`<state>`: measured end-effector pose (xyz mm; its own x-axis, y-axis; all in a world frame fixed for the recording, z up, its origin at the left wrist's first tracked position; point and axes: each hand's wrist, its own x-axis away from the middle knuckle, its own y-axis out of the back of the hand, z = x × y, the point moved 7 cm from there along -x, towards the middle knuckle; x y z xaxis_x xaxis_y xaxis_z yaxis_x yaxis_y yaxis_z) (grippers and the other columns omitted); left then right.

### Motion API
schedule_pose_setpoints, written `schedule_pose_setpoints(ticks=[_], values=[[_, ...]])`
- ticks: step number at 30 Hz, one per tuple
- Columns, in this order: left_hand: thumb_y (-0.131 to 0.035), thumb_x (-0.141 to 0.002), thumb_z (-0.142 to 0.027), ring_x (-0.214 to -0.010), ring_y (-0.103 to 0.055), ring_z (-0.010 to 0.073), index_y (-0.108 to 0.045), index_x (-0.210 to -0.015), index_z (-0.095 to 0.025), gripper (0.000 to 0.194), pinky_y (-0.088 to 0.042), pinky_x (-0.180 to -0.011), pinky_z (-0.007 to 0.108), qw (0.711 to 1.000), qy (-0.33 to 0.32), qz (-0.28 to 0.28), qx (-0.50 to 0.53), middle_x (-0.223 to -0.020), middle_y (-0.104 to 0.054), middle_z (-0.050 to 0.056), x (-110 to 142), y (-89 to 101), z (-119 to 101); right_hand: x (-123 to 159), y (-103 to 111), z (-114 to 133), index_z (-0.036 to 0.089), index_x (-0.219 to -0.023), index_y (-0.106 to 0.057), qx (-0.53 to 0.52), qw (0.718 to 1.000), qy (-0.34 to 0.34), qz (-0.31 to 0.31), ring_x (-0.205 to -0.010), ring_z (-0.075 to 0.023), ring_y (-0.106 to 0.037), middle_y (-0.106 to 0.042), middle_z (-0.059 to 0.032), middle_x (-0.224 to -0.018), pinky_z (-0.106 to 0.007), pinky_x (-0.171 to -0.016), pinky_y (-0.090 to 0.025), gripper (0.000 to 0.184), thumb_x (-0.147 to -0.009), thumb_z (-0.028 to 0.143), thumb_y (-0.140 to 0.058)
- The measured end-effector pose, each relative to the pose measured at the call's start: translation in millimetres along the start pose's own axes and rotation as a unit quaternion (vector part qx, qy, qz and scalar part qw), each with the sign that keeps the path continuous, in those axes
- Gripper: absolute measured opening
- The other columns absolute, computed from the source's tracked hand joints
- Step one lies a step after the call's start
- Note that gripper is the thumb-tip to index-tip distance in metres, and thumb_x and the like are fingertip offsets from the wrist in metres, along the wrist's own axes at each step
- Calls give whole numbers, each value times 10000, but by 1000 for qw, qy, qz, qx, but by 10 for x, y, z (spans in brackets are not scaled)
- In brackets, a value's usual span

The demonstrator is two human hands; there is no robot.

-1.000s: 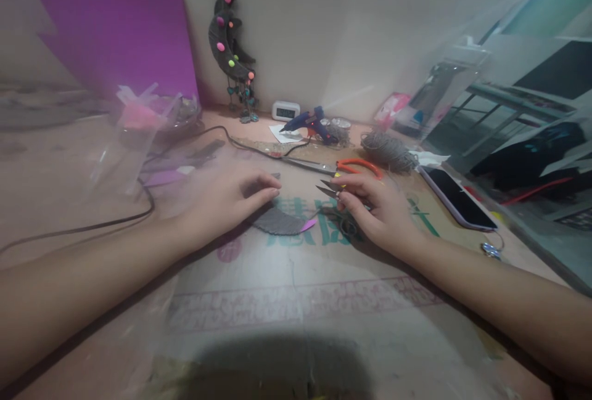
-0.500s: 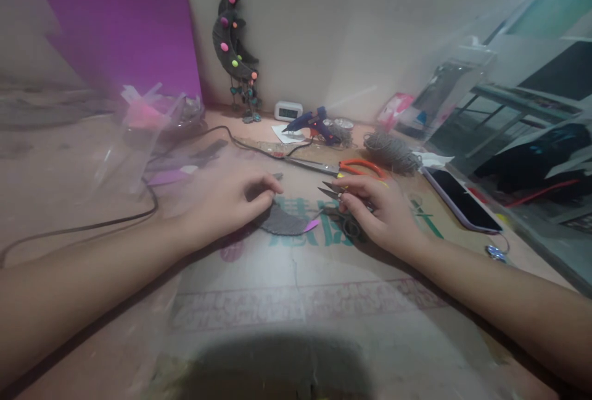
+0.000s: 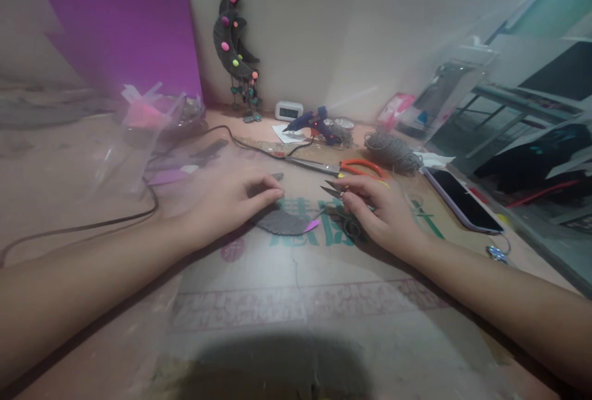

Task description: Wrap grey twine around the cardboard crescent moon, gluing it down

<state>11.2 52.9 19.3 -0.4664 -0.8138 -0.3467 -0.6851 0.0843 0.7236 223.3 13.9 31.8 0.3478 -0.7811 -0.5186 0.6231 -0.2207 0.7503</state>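
Observation:
My left hand (image 3: 247, 200) is closed, thumb and forefinger together, over the upper part of a grey yarn-wrapped crescent (image 3: 283, 222). The crescent's lower end has a pink-purple tip (image 3: 312, 225), and a small grey end shows past my fingers. In my right hand (image 3: 379, 209) is a pair of small scissors (image 3: 332, 191), its dark blades parted and pointing left toward the crescent. A dark ring (image 3: 351, 227) shows below my right fingers; I cannot tell whether it belongs to these scissors.
Behind the hands lie orange-handled scissors (image 3: 361, 167), a blue glue gun (image 3: 312, 124), grey yarn (image 3: 392, 151) and a white clock (image 3: 289, 110). A phone (image 3: 462, 200) is at right. A decorated moon (image 3: 226, 42) hangs at the wall; a black cord (image 3: 92, 226) runs left.
Both hands stay nearly in place. The left thumb and the crescent have shifted very slightly; the small scissors have moved a touch to the right.

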Motion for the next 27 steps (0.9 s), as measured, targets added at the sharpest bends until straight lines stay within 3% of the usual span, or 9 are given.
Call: schedule_pose_setpoints(ticks=[9, 14, 20, 24, 27], values=[[-669, -830, -349, -768, -614, 166, -665, -773, -210, 151, -459, -720, 292, 1000, 21, -18, 5, -812, -699, 1, 5, 20, 35, -3, -6, -14, 178, -1084, -679, 29, 999, 22, -8, -826, -191, -685, -737, -57, -897, -312, -742, -524, 252, -961, 259, -474], [-551, -899, -413, -793, -597, 178, -608, -772, -201, 253, -434, -723, 299, 999, 15, -36, -7, -823, -675, 8, 20, 69, 47, -2, -2, -31, 172, -1059, -676, 28, 999, 28, -16, -864, -199, -685, -737, -68, -953, -315, -759, -526, 240, -958, 274, -484], [-391, -973, -378, -752, -559, 184, -572, -724, -186, 363, -422, -709, 322, 999, -33, -5, -14, -748, -608, 26, 11, 14, 5, -26, 2, -3, 176, -1099, -674, 27, 999, 21, 1, -898, -200, -676, -731, -68, -991, -320, -784, -519, 275, -970, 229, -436], [-517, -941, -329, -838, -579, 178, -613, -805, -183, 221, -434, -786, 319, 993, -115, 30, -11, -838, -645, 25, 27, -85, -95, -40, -16, -55, 192, -1222, -633, 40, 999, 21, 9, -1053, -217, -647, -703, -81, -1150, -360, -911, -492, 323, -980, 235, -422], [-593, -909, -339, -891, -588, 182, -632, -810, -193, 180, -432, -844, 332, 987, -152, 46, -16, -867, -659, 20, 48, -123, -145, -56, -47, -164, 176, -1299, -586, 73, 997, 18, 26, -1081, -242, -624, -682, -111, -1173, -399, -922, -485, 366, -979, 246, -422]])
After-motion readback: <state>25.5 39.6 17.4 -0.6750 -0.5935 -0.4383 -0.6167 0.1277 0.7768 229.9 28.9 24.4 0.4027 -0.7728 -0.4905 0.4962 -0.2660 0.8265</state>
